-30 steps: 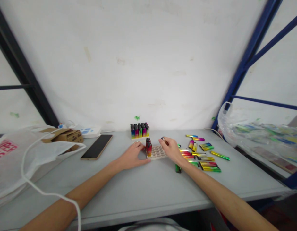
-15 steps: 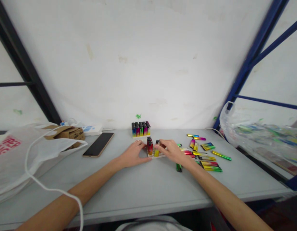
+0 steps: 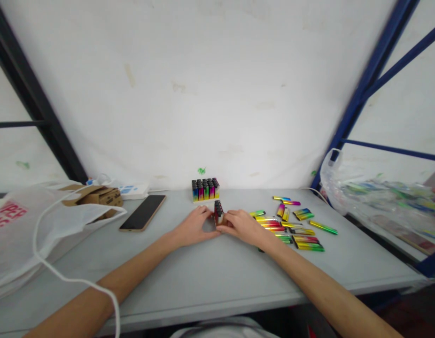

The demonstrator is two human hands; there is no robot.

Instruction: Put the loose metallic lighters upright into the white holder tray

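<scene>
A row of upright cigarette lighters (image 3: pixel 218 207) with black tops stands in front of me, in a small pale tray that my hands now mostly hide. My left hand (image 3: pixel 195 226) is curved round the left side, its fingers at the row and its thumb at the tray's near corner. From the right, my right hand (image 3: pixel 240 226) closes its fingers and thumb on a lighter against the row; its body is largely covered. Behind them, a filled block of colourful lighters (image 3: pixel 205 189) stands by the wall. Several loose metallic lighters (image 3: pixel 305 243) lie beyond my right hand.
A black-faced phone (image 3: pixel 143 213) lies on the grey table (image 3: pixel 189 281) at left. Beside it are a white plastic bag (image 3: pixel 23 234), a cardboard box (image 3: pixel 103 199) and a white cable (image 3: pixel 76 280). A blue metal frame (image 3: pixel 358 103) and clear plastic bags (image 3: pixel 376 197) are on the right.
My right hand has moved left with the lighter, from over the tray's right part up against the standing row. My left hand has stayed in place.
</scene>
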